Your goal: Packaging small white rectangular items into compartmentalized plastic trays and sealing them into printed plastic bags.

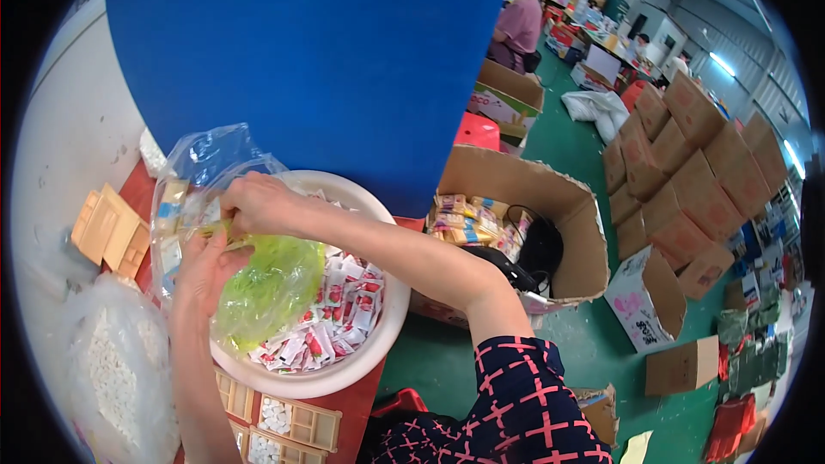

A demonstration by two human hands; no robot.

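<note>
A wide white basin (398, 288) full of small white sachets with red prints (348, 314) stands in front of me. Over its left part lies a translucent yellow-green plastic bag (271, 288). My right hand (258, 204) reaches across and pinches the gathered upper end of this bag. My left hand (206, 271), just below, has its fingers bent at the same gathered end. Behind and left of both hands a large clear plastic bag (210, 155) stands up, with small packets showing through its side. The exact fingertip contact is partly hidden.
Beige compartment trays (112, 228) lie at the left; more trays (301, 424), some holding white pieces, lie nearer. A clear sack of white pieces (116, 361) stands at left. A blue panel (301, 51) rises behind. At right, an open carton (576, 232) holds packets and a black item.
</note>
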